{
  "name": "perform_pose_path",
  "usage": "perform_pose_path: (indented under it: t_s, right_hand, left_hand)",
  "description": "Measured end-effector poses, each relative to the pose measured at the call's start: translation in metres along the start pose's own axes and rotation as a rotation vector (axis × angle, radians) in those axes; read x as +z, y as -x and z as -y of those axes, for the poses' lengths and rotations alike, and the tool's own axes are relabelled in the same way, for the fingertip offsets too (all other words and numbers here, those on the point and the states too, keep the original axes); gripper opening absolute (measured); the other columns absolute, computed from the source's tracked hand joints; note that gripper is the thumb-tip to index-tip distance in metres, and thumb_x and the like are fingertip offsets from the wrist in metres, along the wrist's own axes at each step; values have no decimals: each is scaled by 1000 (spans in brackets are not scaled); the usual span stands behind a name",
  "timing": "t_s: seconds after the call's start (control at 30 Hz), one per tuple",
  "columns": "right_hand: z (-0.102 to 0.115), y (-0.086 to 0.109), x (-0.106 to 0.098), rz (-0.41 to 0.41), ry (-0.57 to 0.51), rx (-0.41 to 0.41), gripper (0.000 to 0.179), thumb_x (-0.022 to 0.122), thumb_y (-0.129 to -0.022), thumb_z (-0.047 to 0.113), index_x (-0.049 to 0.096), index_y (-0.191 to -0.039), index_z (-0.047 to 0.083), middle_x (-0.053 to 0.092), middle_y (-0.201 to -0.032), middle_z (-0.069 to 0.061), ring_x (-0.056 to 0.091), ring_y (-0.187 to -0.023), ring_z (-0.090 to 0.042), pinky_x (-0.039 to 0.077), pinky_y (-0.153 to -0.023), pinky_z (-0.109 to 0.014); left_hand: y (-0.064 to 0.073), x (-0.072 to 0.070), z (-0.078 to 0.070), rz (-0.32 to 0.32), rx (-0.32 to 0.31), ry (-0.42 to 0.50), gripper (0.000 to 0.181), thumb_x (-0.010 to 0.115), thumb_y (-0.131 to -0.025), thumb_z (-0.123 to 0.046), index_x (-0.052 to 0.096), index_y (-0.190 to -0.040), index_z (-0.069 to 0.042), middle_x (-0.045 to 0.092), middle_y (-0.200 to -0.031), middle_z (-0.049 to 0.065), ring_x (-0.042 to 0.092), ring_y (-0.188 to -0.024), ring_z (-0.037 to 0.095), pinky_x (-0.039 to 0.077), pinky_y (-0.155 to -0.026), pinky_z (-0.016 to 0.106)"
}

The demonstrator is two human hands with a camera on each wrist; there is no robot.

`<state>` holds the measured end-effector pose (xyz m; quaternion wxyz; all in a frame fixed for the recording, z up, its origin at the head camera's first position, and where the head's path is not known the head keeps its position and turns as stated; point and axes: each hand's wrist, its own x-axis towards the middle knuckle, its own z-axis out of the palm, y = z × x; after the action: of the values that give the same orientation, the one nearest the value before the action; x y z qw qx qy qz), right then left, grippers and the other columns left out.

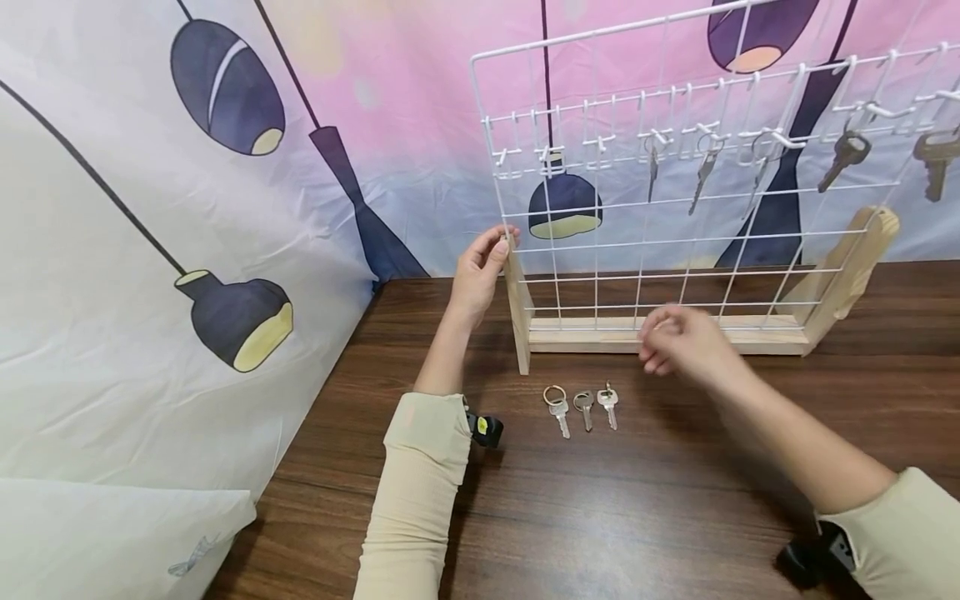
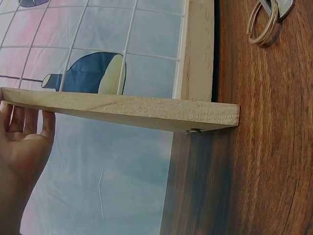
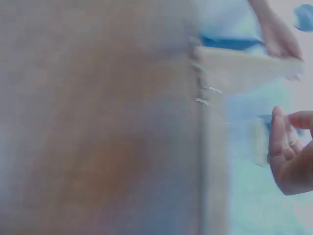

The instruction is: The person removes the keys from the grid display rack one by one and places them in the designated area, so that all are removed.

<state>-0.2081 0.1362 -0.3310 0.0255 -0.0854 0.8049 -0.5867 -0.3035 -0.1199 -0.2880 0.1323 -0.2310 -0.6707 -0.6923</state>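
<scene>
My left hand [image 1: 480, 271] holds the upper end of the wooden side post [image 1: 517, 308] of a white wire grid rack [image 1: 596, 246]. In the left wrist view its fingers [image 2: 32, 120] reach behind that post. In front of the rack's base rail hovers my right hand [image 1: 686, 342], blurred, its fingers loosely bent and thumb close to the forefinger. Nothing shows between them. Three keys lie in a row on the table: a left key [image 1: 560, 417] with a brass-coloured ring, a middle key [image 1: 585, 408] and a right key [image 1: 609, 407].
Several keys, among them a dark key [image 1: 845, 158] and a larger key [image 1: 936, 162], hang from white hooks [image 1: 656, 137] along the grid. A second wooden post [image 1: 855, 267] supports the right side. Behind the brown table [image 1: 585, 517] hangs a patterned cloth [image 1: 420, 100].
</scene>
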Motion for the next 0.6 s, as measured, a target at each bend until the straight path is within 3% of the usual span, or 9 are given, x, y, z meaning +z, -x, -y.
perform_pose_path:
  t_s: [0.13, 0.23, 0.33, 0.4, 0.5, 0.6]
  right_hand:
    - [28, 1, -17, -217, 50, -246, 14, 57, -89, 5, 54, -97, -6, 65, -68, -3, 62, -56, -9, 53, -53, -23]
    - [48, 2, -20, -382, 211, -467, 16, 60, -88, 8, 60, -99, -3, 68, -73, -5, 60, -56, -1, 47, -50, -13]
    - [65, -1, -19, -586, 394, -714, 16, 61, -85, 8, 66, -97, -2, 69, -77, -12, 61, -55, -8, 39, -55, -3]
    - [76, -4, -19, -727, 470, -830, 16, 60, -84, 8, 67, -94, -2, 69, -77, -14, 61, -54, -18, 35, -60, 0]
    - [89, -10, -21, -842, 509, -865, 18, 59, -85, 11, 68, -92, -3, 69, -77, -15, 63, -55, -29, 33, -61, -1]
    - [99, -16, -23, -846, 595, -796, 24, 58, -88, 17, 66, -99, -3, 69, -82, -15, 64, -59, -31, 34, -50, -17]
  left_hand:
    - [0, -1, 1, -2, -2, -5, 29, 45, -96, -2, 50, -121, 13, 54, -119, 28, 54, -106, 22, 44, -93, 30]
    - [1, -2, 1, -7, -4, 0, 29, 44, -96, -2, 49, -121, 13, 53, -119, 29, 55, -106, 24, 44, -93, 31]
    - [1, -2, 0, -7, -1, 11, 29, 44, -96, -1, 49, -120, 14, 53, -119, 29, 55, -107, 26, 44, -93, 32]
    - [0, -1, 0, -1, 3, 14, 29, 44, -96, -1, 49, -120, 14, 53, -119, 29, 54, -107, 26, 43, -94, 32]
    - [0, 0, 1, 9, 8, 9, 29, 44, -96, -1, 49, -121, 14, 53, -119, 30, 54, -107, 24, 43, -94, 32]
    - [-1, 0, 2, 11, 6, 6, 29, 44, -96, -1, 49, -121, 14, 52, -119, 30, 55, -106, 23, 43, -94, 32]
